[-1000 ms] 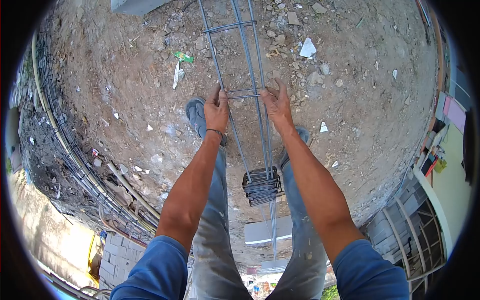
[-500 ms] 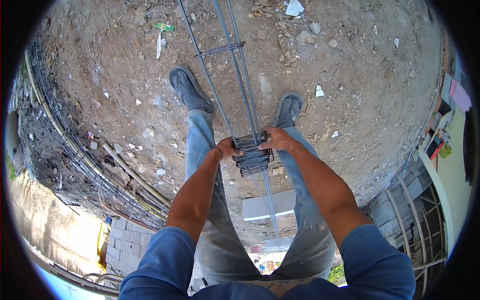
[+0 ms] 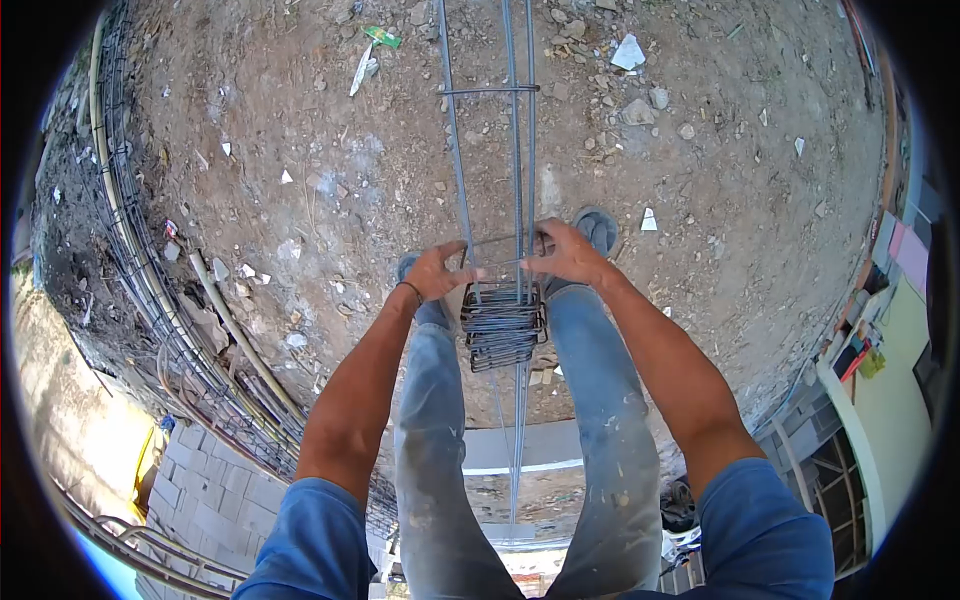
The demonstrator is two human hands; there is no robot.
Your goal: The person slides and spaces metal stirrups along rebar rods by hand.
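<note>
Between my legs run long steel rebars (image 3: 514,150), with a bundle of rectangular wire stirrups (image 3: 502,328) stacked around them. A single stirrup (image 3: 497,240) stands apart, just beyond the bundle. My left hand (image 3: 434,273) grips its left side, thumb pointing inward. The right side is held by my right hand (image 3: 568,254), fingers curled over the corner. The rebars pass through this stirrup, between my two hands. Farther out, another stirrup (image 3: 488,90) sits across the bars.
Bare dirt with stones and white shards (image 3: 628,53) surrounds the bars. Long poles and a bundle of bars (image 3: 125,220) lie at left, near grey blocks (image 3: 215,470). A pale slab (image 3: 540,447) lies behind the bundle. My shoe (image 3: 596,230) is beside my right hand.
Both hands have moved away from the stirrup bundle, forward along the rebars, with one stirrup drawn off between them. My feet are now closer to the hands, and the view has shifted.
</note>
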